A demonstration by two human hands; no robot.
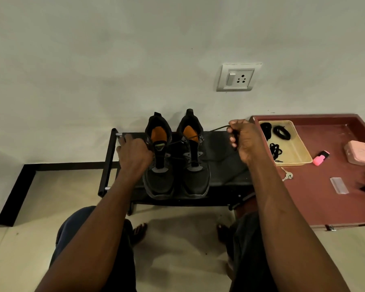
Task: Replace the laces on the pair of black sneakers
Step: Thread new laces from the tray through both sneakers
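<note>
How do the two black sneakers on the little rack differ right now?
The left sneaker is steadied at its side by the left hand; the right sneaker is not touched. A lace runs taut from the right sneaker to the right hand, which pinches it; the left sneaker has no lace pulled out. Both are black with orange insoles, standing side by side.

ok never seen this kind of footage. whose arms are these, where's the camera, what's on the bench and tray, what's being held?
There is no robot here: a person wears one wide-angle camera on the head, looking down at their own arms.

The left hand grips the left sneaker at its side. The right hand pinches a black lace that runs out from the right sneaker. Both shoes stand side by side on a low black bench.

To the right is a reddish table with a beige tray of coiled black laces, a pink highlighter, a pink box and keys.
</note>
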